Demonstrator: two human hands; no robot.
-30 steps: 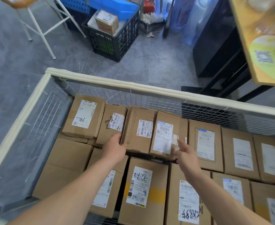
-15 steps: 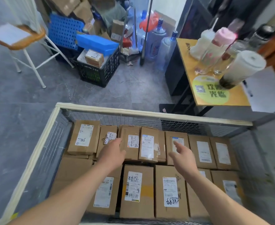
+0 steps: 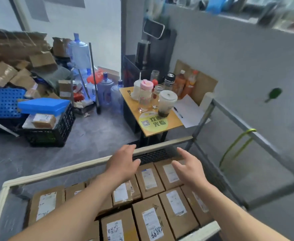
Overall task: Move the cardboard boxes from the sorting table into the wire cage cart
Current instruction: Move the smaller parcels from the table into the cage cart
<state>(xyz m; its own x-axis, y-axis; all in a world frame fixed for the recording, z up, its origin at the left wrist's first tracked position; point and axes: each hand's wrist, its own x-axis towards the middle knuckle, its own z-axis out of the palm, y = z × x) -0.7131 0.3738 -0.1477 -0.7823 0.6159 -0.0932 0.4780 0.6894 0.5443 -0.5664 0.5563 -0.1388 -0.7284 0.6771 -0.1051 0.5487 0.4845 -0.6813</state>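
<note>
The wire cage cart (image 3: 59, 172), with a padded cream rim, fills the lower part of the head view. Several brown cardboard boxes (image 3: 175, 211) with white shipping labels lie packed flat inside it. My left hand (image 3: 123, 162) hovers above the boxes near the cart's far rim, fingers relaxed, holding nothing. My right hand (image 3: 188, 165) hovers a little to the right at the same height, fingers spread and empty. Neither hand touches a box. No sorting table is in view.
A small yellow table (image 3: 153, 126) crowded with bottles and cups stands just beyond the cart. A black crate (image 3: 56, 134) with a parcel and blue lid sits on the floor at left, before piled cardboard and water jugs. A grey metal frame (image 3: 247, 126) runs along the right.
Both hands have lifted off the boxes and now hover empty near the cart's far rim. The view has swung up and to the right, showing the yellow table and wall.
</note>
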